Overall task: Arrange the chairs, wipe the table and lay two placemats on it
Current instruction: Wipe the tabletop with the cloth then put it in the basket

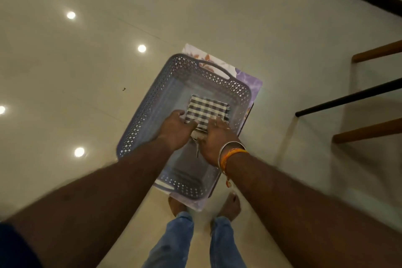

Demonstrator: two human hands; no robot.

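A person is standing on a shiny floor (pixel 87 72) and looking down at a grey basket (pixel 152 102). The basket is sitting on the floor, just in front of two bare feet. Its walls are full of little holes, and a handle is showing at its far end.

A folded cloth (pixel 206 109) with dark and white checks is sitting in the far half of the basket. Both hands are reaching down into the basket and are meeting at the near edge of the cloth. The left hand (pixel 176 130) is lying at the cloth's near left corner, with its fingers curling on that edge. The right hand (pixel 217 139) is lying on the cloth's near right corner, with its fingers bending down on it. The hands are a bit blurry, so I cannot tell how tightly they are holding. A little fringe of the cloth is peeking out between the two hands.

A flat mat (pixel 250 82) with flowers on it is lying under the basket. It is sticking out past the basket's far right corner and along its right side.

The right wrist is wearing a metal bangle (pixel 228 148) and an orange thread (pixel 233 154). Blue jeans (pixel 180 241) are covering the legs.

At the right edge, wooden bars and a dark bar (pixel 348 100) are showing.
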